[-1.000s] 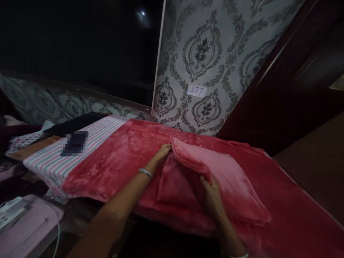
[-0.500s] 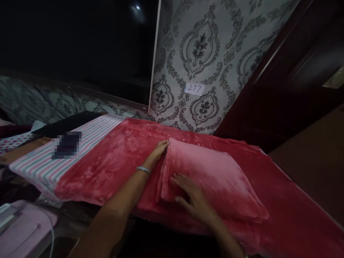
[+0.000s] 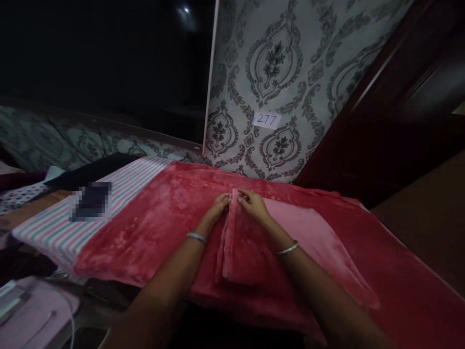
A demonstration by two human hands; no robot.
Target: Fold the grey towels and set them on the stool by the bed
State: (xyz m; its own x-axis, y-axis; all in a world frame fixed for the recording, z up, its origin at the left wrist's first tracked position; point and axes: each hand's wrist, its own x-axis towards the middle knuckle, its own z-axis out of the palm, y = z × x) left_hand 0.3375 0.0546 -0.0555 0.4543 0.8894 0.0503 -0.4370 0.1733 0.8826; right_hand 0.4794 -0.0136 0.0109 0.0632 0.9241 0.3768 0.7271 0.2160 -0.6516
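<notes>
A folded pink fleece cloth (image 3: 308,237) lies on a red fleece blanket (image 3: 156,213) spread over a flat surface. My left hand (image 3: 219,207) rests at the cloth's far left corner, fingers closed against its edge. My right hand (image 3: 254,204) meets it there from the right, fingers pinching the same corner. Both wrists wear thin bangles.
A striped sheet (image 3: 54,228) shows left of the blanket, with a dark blurred flat object (image 3: 90,201) on it. A patterned wall panel bears a label reading 277 (image 3: 267,119). Dark wooden furniture (image 3: 399,121) stands at right. A pink item with a cable (image 3: 36,315) lies at lower left.
My right hand let go of the lifted cloth flap, flattened it down, then moved up to the far corner beside my left hand. The cloth now lies flat and folded.
</notes>
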